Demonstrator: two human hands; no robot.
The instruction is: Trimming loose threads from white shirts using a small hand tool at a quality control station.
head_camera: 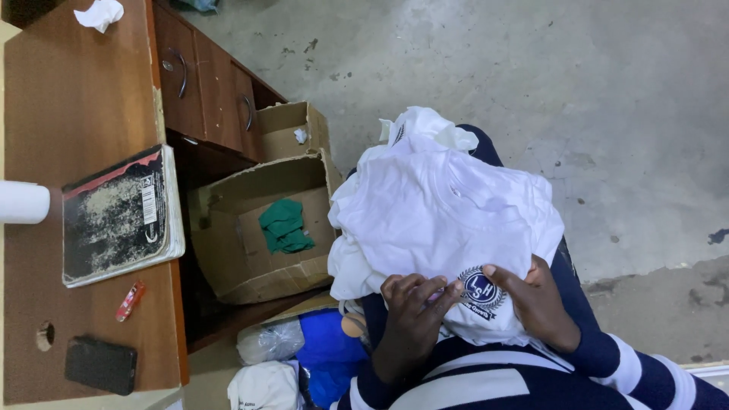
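A pile of white shirts lay heaped on the person's lap, its top shirt spread flat with a round blue emblem at the near edge. The left hand rested on the shirt with fingers curled loosely, tips pressing the cloth just left of the emblem. The right hand lay flat beside it, thumb touching the emblem's right side; neither hand had closed around anything.

Left of the pile stood an open cardboard box holding a green cloth, with a smaller box behind it against a wooden desk. On the desk lay a worn book, a dark phone, a small red lighter, a crumpled tissue and a white roll at the edge. Below the box sat a blue bag and bagged white bundles. Bare concrete floor stretched beyond.
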